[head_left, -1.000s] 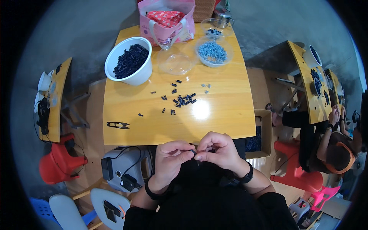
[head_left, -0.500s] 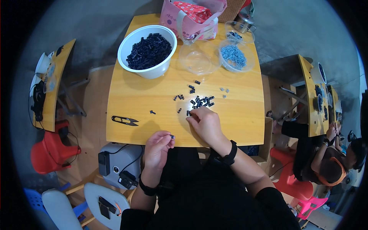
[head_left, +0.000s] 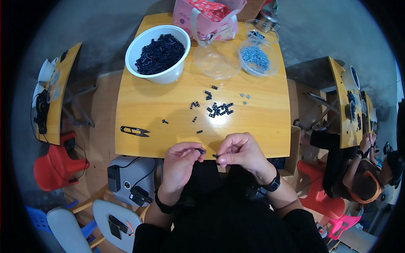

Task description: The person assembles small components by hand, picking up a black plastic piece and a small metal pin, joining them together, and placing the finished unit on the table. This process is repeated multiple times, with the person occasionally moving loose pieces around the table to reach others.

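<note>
Both hands work at the near edge of the wooden worktop (head_left: 139, 105). Left hand (head_left: 179, 162) pinches a small black part (head_left: 201, 150) between thumb and forefinger. Right hand (head_left: 238, 149) has its fingers curled together, pinching another tiny dark piece (head_left: 215, 156) at the tips; the two pieces sit close, nearly touching, just over the worktop edge above the lap.

A loose cluster of black parts (head_left: 219, 109) lies mid-worktop, a few strays around it. White bowl (head_left: 157, 52) full of the same black parts at the far left. Clear tub of grey-blue bits (head_left: 256, 59) far right, an empty clear dish (head_left: 216, 63) between them. Thread snips (head_left: 134, 131) lie left, well apart from the hands. Pink bag (head_left: 206, 14) at the back edge.

Risks, as judged: the pieces are tiny and held only by the fingertips, right at the edge, so a slip likely drops one into the dark lap or onto the floor, hard to find. Misaligned mating could pop a part loose. A sleeve reaching forward could scatter the cluster.
</note>
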`<state>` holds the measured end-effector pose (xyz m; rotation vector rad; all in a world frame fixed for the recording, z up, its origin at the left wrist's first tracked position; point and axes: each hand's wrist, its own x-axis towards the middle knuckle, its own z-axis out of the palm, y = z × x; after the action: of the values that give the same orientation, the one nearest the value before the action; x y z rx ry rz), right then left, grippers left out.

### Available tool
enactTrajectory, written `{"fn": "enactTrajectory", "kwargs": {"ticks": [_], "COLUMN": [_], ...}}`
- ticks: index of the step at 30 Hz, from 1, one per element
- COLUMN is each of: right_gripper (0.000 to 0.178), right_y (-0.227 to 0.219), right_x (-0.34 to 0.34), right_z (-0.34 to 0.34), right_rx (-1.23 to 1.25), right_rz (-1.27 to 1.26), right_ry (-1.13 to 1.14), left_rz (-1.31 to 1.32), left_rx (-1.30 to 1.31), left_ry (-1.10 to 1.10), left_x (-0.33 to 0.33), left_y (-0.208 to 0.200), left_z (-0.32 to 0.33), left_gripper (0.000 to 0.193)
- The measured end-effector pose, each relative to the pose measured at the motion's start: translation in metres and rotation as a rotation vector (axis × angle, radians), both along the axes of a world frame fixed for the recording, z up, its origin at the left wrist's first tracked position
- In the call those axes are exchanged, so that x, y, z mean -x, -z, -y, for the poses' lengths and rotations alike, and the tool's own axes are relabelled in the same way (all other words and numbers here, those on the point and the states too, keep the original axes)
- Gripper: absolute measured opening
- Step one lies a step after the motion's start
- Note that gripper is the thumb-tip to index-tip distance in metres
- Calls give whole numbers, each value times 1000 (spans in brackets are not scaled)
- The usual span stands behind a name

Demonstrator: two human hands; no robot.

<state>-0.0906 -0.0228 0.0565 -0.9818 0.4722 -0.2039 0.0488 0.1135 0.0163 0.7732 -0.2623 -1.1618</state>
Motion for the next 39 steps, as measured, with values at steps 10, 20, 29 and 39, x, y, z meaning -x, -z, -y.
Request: {"fn": "enactTrajectory", "kwargs": {"ticks": [10, 20, 29, 39], "right_gripper": [11, 11, 6, 8], "right_y": [-14, -21, -23, -16], "right_x": [36, 59, 68, 66], "right_z": [-6, -8, -9, -10], "right_rx": [-18, -76, -137, -239], "right_rz": [117, 170, 249, 256], "right_ry": [12, 12, 29, 12], "left_rz": [102, 228, 268, 702], "left_rx": [51, 87, 114, 137], "left_ry": [82, 72, 91, 99], "left_x": [38, 61, 67, 55], "left_y": [-27, -44, -51, -53], "left_z": [6, 10, 12, 15], "left_gripper": [18, 17, 17, 17]}}
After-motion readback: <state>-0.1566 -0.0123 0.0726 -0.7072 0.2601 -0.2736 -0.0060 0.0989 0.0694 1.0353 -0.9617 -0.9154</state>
